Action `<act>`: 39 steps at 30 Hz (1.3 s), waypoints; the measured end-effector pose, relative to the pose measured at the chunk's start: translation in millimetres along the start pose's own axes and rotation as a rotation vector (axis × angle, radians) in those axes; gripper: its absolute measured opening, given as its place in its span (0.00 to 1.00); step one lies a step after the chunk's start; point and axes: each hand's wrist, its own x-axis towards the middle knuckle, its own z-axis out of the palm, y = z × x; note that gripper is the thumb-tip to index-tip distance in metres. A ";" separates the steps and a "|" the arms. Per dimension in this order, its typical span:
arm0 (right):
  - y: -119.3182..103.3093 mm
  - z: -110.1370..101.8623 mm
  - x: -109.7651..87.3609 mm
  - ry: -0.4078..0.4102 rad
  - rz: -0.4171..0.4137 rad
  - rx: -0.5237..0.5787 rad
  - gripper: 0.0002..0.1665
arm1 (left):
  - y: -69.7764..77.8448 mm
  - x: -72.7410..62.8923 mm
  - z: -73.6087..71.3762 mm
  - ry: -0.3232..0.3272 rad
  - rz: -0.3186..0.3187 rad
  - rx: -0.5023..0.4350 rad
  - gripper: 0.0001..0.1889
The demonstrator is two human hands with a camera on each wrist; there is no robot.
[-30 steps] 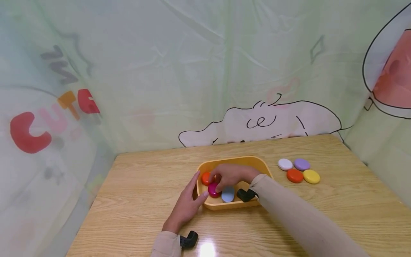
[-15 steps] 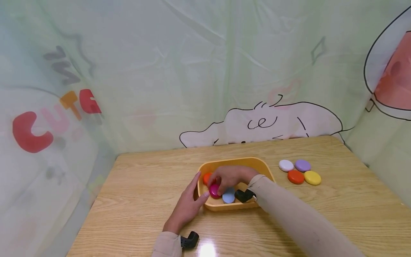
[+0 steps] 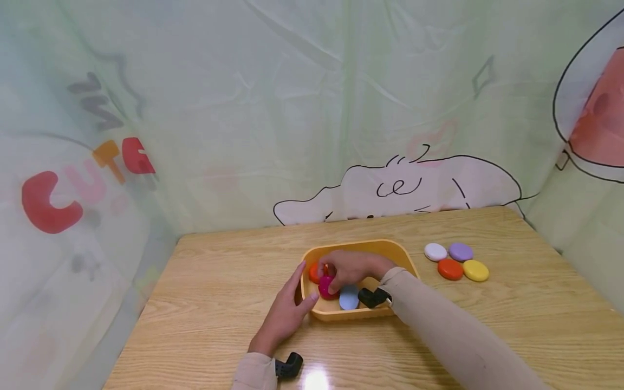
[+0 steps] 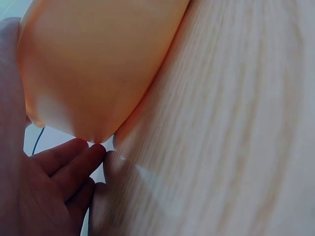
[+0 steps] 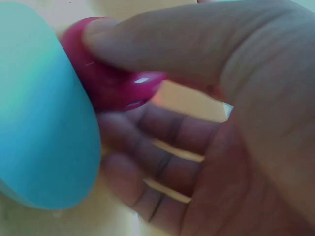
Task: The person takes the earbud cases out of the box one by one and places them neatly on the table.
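A yellow-orange plastic bin [image 3: 397,254] stands on the table. Inside it, my right hand [image 3: 352,265] pinches a glossy magenta disc [image 5: 110,73] between thumb and fingers; the disc looks tilted up. Close beside that disc is a light-blue disc [image 3: 349,298], which looms large in the right wrist view. An orange-red disc [image 3: 314,272] lies at the bin's left end, partly hidden behind my right fingers. My left hand [image 3: 285,311] rests against the bin's left end, fingers extended along the outside and thumb at the front rim. In the left wrist view its fingertips touch the bin's wall.
To the right of the bin, a white disc [image 3: 435,252], a purple disc [image 3: 460,251], a red disc [image 3: 450,269] and a yellow disc [image 3: 475,270] lie grouped on the wooden table [image 3: 219,281]. A printed curtain [image 3: 219,135] hangs behind the table.
My right fingers have closed around the magenta disc, which now looks tilted. The left hand stays at the bin. The whole head view has shifted slightly.
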 end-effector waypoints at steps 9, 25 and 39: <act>-4.1 -5.4 -7.6 0.077 -0.043 0.049 0.15 | -1.8 0.0 1.5 0.006 -0.016 0.005 0.39; 7.8 -15.9 -52.3 0.250 -0.090 0.258 0.26 | -3.3 0.7 2.3 0.004 -0.020 0.002 0.39; 28.1 -6.7 -83.8 0.378 -0.130 0.367 0.29 | -4.1 1.5 3.4 0.013 0.001 -0.021 0.38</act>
